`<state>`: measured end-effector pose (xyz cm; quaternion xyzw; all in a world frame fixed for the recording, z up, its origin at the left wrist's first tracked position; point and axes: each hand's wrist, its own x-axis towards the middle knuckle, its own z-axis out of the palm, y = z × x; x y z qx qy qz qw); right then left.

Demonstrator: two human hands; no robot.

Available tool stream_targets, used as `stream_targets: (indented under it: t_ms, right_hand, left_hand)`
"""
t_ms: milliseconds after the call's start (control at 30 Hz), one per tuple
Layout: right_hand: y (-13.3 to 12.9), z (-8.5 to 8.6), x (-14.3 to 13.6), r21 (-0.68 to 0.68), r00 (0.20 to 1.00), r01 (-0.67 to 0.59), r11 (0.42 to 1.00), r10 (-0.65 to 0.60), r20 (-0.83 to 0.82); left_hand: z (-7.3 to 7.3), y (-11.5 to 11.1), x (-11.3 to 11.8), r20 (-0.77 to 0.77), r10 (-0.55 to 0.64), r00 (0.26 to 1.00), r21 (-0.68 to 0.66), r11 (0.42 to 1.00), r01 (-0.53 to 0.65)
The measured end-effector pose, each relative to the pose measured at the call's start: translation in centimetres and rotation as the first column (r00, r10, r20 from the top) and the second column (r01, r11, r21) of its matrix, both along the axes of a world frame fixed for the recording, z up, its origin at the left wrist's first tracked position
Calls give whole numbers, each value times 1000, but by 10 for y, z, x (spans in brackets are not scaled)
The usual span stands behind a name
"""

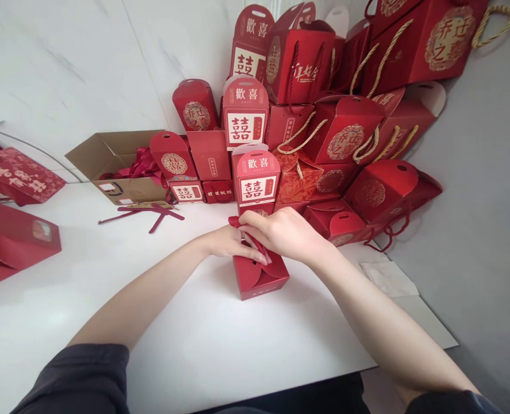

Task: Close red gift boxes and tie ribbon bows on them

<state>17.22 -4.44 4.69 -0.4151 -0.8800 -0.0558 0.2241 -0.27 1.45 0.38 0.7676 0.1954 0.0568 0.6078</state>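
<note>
Small red gift box under both hands, ribbon across its top

The white table [186, 351] bears everything, with a tall pile of red wedding and housewarming gift boxes [349, 138] along its back and right side. Left of the pile sits an open cardboard carton [140, 192] of dark-red ribbons [140, 164].

The small red gift box [252, 276] stands upright on the table, in front of the pile. Its curved top flaps face up; the near wall looks toward the wearer, its right end angled slightly away. The hands hide the far end, so its long axis is uncertain.

It should handle as light, stiff card — smooth, somewhat slick, easily dented. The side walls, low down, seem the safest hold; the flaps would probably buckle.

The right hand [288, 233] is curled closed, apparently gripping the red ribbon [234, 221], which looks soft and slippery. The left hand [229, 241] reaches beneath it, digits over the box top — whether it pinches the ribbon cannot be told.
</note>
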Motion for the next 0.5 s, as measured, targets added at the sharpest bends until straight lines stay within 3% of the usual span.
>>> stream_targets:
  t_ms: [67, 133, 167, 233, 267, 300, 400, 500]
  right_hand:
    - [-4, 6, 5, -90, 981, -67, 994, 49, -186]
    - [-8, 9, 16, -238, 895, -241, 941, 120, -429]
    - [-10, 9, 23, -324, 826, -358, 876, 135, -548]
    - [-13, 4, 39, -489, 695, -560, 669, 59, -716]
    - [-14, -1, 47, -522, 651, -624, 581, 17, -759]
    - [-15, -7, 54, -533, 619, -648, 544, -31, -785]
    - [-18, -17, 65, -517, 543, -703, 488, -101, -834]
    - [-19, -12, 51, -516, 536, -754, 406, -74, -841]
  left_hand:
    - [3, -1, 0, -35, 23, 999, 42, 999, -21]
    - [6, -2, 0, -22, 36, 999, 78, 996, -34]
    - [8, -3, 1, -3, 28, 1000, 90, 996, -28]
    - [11, -3, 2, 39, -4, 999, 107, 994, 0]
    - [12, -4, 3, 55, -18, 998, 116, 993, 11]
    - [13, -4, 4, 69, -24, 997, 125, 992, 15]
    - [14, -3, 6, 103, -34, 994, 140, 990, 19]
    - [12, -4, 6, 145, -31, 989, 147, 989, 9]
